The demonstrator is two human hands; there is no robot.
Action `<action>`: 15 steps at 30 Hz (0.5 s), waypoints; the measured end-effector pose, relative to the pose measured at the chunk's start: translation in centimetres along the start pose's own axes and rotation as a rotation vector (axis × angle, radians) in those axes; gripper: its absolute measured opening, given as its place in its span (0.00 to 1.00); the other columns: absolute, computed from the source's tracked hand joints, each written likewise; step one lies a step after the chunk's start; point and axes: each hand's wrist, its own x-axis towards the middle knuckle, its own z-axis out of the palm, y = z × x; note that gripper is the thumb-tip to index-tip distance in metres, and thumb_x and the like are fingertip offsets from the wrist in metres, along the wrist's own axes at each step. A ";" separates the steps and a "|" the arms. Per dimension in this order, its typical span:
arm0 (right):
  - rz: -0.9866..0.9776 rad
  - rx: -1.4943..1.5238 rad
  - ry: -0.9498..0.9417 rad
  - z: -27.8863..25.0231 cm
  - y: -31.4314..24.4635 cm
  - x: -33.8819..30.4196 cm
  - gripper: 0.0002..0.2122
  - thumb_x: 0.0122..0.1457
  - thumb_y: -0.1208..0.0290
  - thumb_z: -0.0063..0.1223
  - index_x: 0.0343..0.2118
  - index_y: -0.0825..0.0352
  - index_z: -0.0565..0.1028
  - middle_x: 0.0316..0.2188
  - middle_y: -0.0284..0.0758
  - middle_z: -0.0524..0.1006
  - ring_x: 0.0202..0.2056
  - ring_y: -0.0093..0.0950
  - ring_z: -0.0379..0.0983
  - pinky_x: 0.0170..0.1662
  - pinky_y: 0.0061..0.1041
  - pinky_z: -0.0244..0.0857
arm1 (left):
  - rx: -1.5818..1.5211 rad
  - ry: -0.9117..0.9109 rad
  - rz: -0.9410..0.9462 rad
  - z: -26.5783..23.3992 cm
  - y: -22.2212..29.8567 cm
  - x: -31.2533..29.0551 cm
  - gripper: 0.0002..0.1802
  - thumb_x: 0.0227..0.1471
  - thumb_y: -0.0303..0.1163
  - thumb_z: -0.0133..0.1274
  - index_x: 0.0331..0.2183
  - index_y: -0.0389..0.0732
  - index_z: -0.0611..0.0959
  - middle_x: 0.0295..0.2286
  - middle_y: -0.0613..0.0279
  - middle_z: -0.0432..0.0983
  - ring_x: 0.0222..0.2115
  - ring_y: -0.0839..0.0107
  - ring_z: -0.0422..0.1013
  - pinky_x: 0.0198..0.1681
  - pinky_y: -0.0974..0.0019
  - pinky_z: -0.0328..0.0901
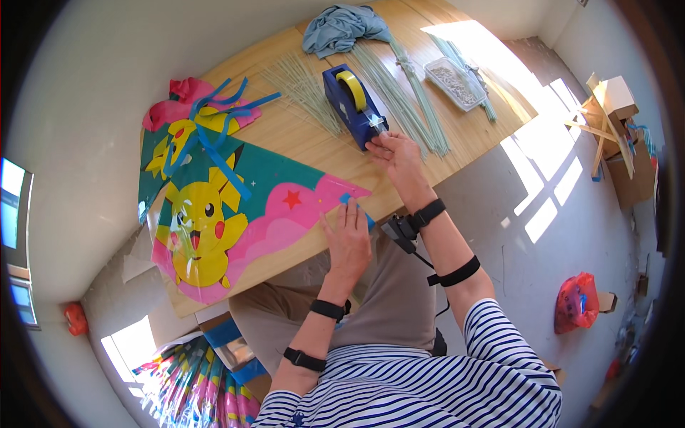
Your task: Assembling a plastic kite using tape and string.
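Note:
A kite sheet (278, 175) in green, pink and yellow, with a yellow cartoon animal on it, lies over the front left of the table. My left hand (349, 239) rests with stretched fingers on its pink right corner, beside a small blue strip (367, 220). My right hand (396, 157) is closed at the cutter end of a dark blue tape dispenser (342, 107), with thumb and fingers pinching the end of the clear tape (374, 120). A yellow core shows in the dispenser. Blue ribbons (221, 160) lie across the kite's far left part.
Thin pale sticks (303, 89) lie behind the dispenser, more bundles (410, 93) to its right. A clear tub of small pieces (454, 82) and a crumpled blue cloth (342, 30) sit farther back. Folded colourful sheets (200, 381) are low left; a red bag (576, 303) is on the floor.

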 end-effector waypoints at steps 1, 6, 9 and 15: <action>-0.013 0.011 -0.005 -0.1 0.1 0.1 0.04 0.60 0.77 0.52 0.37 0.67 0.72 0.36 0.41 0.79 0.42 0.40 0.79 0.46 0.40 0.68 | -0.002 0.000 0.001 0.0 0.0 0.0 0.38 0.38 0.32 0.67 0.53 0.36 0.73 0.57 0.53 0.64 0.59 0.55 0.59 0.63 0.32 0.41; -0.064 0.040 -0.027 -0.3 0.7 0.3 0.03 0.60 0.78 0.51 0.35 0.68 0.72 0.35 0.41 0.79 0.41 0.40 0.80 0.45 0.35 0.69 | 0.017 0.007 0.002 0.1 -0.1 0.0 0.38 0.37 0.32 0.67 0.52 0.35 0.73 0.57 0.53 0.64 0.59 0.56 0.59 0.63 0.32 0.42; -0.084 0.044 0.034 0.0 0.9 0.1 0.01 0.56 0.81 0.54 0.31 0.72 0.74 0.31 0.40 0.78 0.33 0.36 0.80 0.41 0.31 0.73 | 0.015 0.010 -0.001 -0.1 0.0 0.0 0.38 0.37 0.32 0.67 0.52 0.35 0.73 0.57 0.54 0.65 0.59 0.56 0.59 0.63 0.31 0.42; -0.133 0.019 0.123 1.2 1.0 0.8 0.01 0.55 0.84 0.50 0.30 0.74 0.73 0.28 0.42 0.78 0.27 0.37 0.81 0.32 0.30 0.75 | 0.029 0.038 0.007 0.3 -0.2 0.0 0.36 0.38 0.32 0.66 0.52 0.35 0.74 0.56 0.55 0.65 0.58 0.57 0.59 0.62 0.30 0.42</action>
